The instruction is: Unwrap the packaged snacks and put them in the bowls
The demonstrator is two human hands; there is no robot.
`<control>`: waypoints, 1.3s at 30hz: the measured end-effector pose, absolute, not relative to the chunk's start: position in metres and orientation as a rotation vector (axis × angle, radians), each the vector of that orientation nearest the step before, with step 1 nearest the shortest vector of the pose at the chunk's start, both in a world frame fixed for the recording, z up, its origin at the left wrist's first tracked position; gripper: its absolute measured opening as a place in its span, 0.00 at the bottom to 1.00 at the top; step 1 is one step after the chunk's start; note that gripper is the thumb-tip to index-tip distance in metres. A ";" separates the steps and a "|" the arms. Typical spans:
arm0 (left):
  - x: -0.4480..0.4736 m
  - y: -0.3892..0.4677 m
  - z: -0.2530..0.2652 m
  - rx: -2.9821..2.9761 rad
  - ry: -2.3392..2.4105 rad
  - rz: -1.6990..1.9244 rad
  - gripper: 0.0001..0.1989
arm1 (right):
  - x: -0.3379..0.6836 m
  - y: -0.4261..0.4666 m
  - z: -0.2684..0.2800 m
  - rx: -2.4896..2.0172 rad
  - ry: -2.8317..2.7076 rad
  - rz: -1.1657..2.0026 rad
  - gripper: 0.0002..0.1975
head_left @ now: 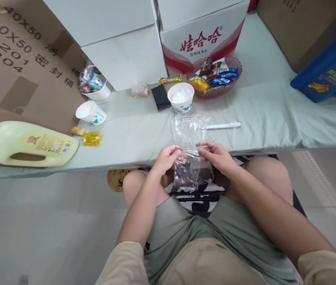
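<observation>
Clear plastic film, possibly a bag, lies crinkled over the table's front edge, its lower part hanging above my lap. My left hand pinches it on the left side. On the right side my right hand grips it too, with a narrow band of film drawn between the two hands. Just beyond the film stands a paper cup with blue print and clear, crumpled-looking contents. A slim white tool, its kind unclear, lies to the right of the film.
Behind the cup are a dark phone, a yellow-wrapped snack and a pink bowl of wrapped snacks. Another paper cup, a yellow packet and a pale yellow jug are left. Cartons line the back.
</observation>
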State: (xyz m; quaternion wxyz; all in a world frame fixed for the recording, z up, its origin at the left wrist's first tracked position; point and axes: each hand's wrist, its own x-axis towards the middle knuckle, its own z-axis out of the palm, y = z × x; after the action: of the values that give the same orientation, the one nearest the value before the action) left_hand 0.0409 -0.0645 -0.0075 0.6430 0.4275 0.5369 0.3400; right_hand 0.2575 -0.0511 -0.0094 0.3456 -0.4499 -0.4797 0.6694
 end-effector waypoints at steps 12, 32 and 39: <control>0.028 -0.074 -0.002 1.038 1.327 0.858 0.24 | 0.247 -0.052 -0.005 -1.199 -1.221 1.855 0.24; 0.018 -0.071 0.003 0.694 0.929 0.775 0.30 | 0.254 -0.055 -0.009 -1.051 -1.193 1.761 0.32; 0.017 -0.063 -0.002 0.585 0.955 0.784 0.14 | 0.258 -0.052 -0.012 -1.060 -1.328 1.632 0.10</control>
State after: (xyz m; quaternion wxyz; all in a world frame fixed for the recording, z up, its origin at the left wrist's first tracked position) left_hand 0.0173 -0.0633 -0.0019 0.7755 0.2701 0.4411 0.3620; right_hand 0.2583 -0.0525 -0.0125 0.3829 -0.4156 -0.5207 0.6400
